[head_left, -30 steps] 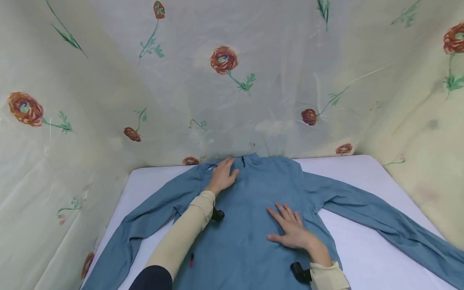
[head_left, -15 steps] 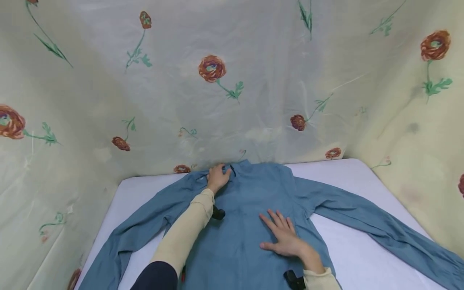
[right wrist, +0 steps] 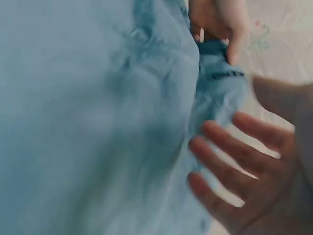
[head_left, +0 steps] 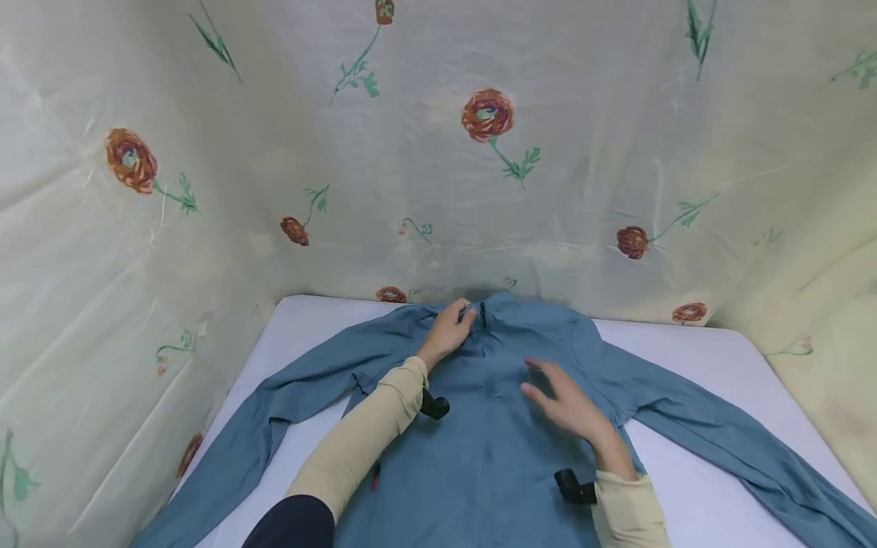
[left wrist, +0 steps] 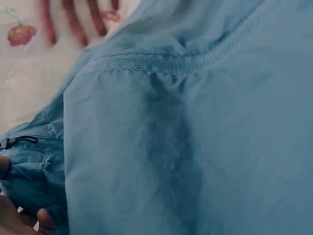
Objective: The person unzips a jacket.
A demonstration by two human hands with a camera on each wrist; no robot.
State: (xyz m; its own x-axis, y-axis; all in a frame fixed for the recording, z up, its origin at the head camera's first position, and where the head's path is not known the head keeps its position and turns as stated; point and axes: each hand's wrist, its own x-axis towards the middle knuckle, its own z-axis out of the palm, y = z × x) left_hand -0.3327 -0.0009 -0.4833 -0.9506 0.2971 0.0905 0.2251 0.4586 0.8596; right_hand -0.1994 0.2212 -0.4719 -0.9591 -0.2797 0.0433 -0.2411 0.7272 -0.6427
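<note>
A blue zip jacket (head_left: 493, 457) lies spread out front up, collar (head_left: 503, 304) at the far end and both sleeves out to the sides. Just left of the collar, my left hand (head_left: 447, 331) pinches the fabric between thumb and fingers, pulling folds into the chest. Beside that grip is a dark zip pull (left wrist: 27, 140), seen in the left wrist view. Over the right chest hovers my right hand (head_left: 569, 399), fingers loosely spread and holding nothing. The right wrist view shows those fingers (right wrist: 234, 156) apart, near the gathered collar.
Beneath the jacket is a white padded surface (head_left: 692, 464). Flower-patterned sheeting (head_left: 425, 152) encloses it at the back and both sides. A small red zip tab (head_left: 374, 479) shows at the jacket's left side. A black camera mount (head_left: 575, 487) sits on the right wrist.
My left hand has gone from lying on the fabric to gripping it beside the collar. My right hand has risen off the chest and moved toward the collar. The head view has shifted.
</note>
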